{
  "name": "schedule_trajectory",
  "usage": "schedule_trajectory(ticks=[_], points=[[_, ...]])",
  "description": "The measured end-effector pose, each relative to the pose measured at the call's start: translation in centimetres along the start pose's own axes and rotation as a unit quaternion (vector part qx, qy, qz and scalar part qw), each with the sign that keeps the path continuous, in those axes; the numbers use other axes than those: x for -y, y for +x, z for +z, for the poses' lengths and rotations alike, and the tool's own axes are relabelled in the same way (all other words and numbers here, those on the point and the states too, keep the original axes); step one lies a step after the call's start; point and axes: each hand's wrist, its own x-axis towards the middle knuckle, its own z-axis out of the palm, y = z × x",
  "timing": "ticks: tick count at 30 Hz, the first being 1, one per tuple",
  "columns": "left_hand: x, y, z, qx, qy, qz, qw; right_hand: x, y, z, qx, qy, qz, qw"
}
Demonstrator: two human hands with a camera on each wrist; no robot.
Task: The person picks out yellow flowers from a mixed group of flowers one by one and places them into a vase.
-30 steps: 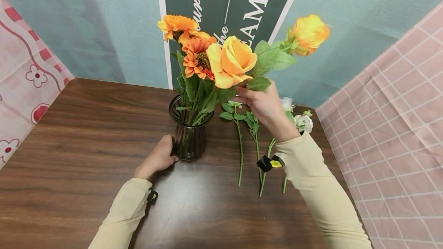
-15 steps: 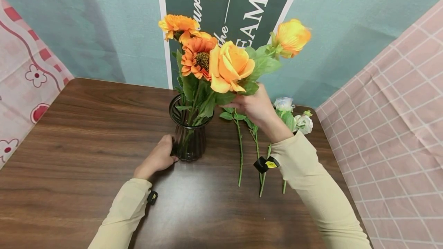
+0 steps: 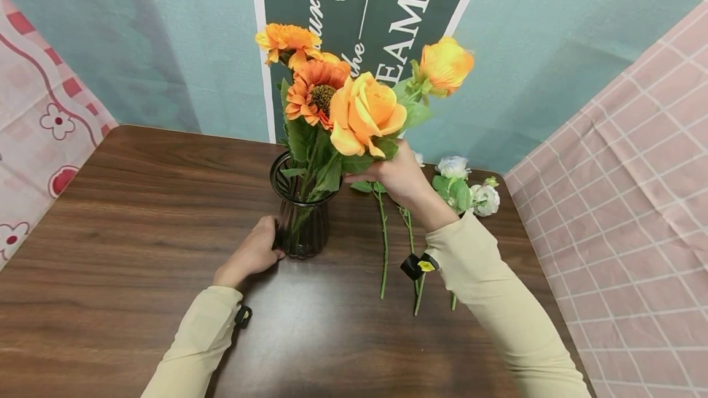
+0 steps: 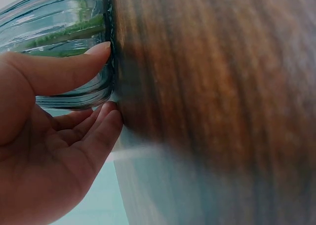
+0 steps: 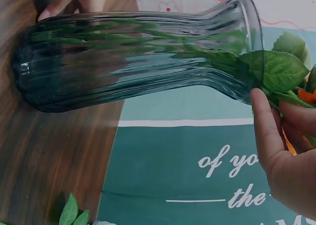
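Observation:
A tall ribbed glass vase [image 3: 303, 226] stands upright on the table, with stems and leaves inside it. My left hand [image 3: 253, 255] grips it low down; in the left wrist view the thumb lies across the glass and the other fingers are behind the base. My right hand [image 3: 399, 177] pinches a leafy rose stem just at the vase's rim, its index finger by the glass lip. An open orange rose [image 3: 367, 114] and a yellow-orange rosebud [image 3: 445, 66] rise above that hand. An orange sunflower-like bloom [image 3: 319, 94] and another orange flower [image 3: 287, 40] lean out of the vase.
Several cut stems [image 3: 384, 244] with leaves lie on the brown wooden table [image 3: 138, 232], right of the vase. White and pale blue flowers [image 3: 453, 167] are at the back right. A lettered dark green banner [image 3: 381, 17] hangs behind; pink gridded cloth [image 3: 625, 214] borders the right side.
My right hand has moved left and slightly down to the vase's rim. The rosebud has swung left, and the open rose has sunk a little. My left hand and the vase stay put.

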Motion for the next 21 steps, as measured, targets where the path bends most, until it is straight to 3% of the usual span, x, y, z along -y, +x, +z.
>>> schedule_trajectory(ticks=[13, 21], points=[[-0.09, -0.02, -0.01, 0.002, -0.003, 0.003, 1.0, -1.0, 0.3, 0.46, -0.003, -0.032, 0.037, 0.9988], [-0.12, -0.08, -0.12, 0.0, -0.002, 0.004, 1.0, -0.71, 0.32, 0.42, 0.023, -0.039, 0.037, 0.9983]])
